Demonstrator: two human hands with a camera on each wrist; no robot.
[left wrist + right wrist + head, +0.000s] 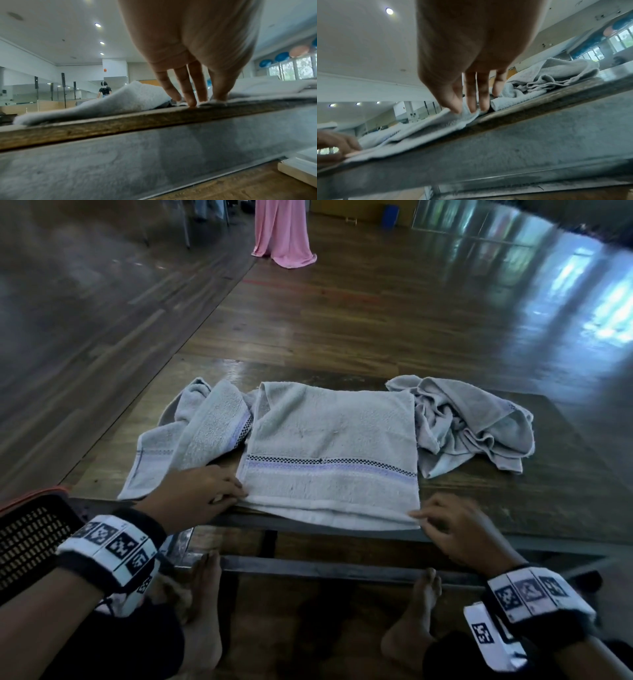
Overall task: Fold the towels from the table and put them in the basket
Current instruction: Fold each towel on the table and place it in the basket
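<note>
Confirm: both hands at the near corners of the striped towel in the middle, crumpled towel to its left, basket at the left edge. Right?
One slip: the crumpled towel lies to the right of the striped towel, as the head view shows. A loosely folded towel lies to the left. The rest holds: left hand and right hand are at its near corners, and the basket is at the left edge.

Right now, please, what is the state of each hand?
Left hand: holding the near left corner of the middle towel, pinched.
Right hand: holding the same towel's near right corner, pinched.
</note>
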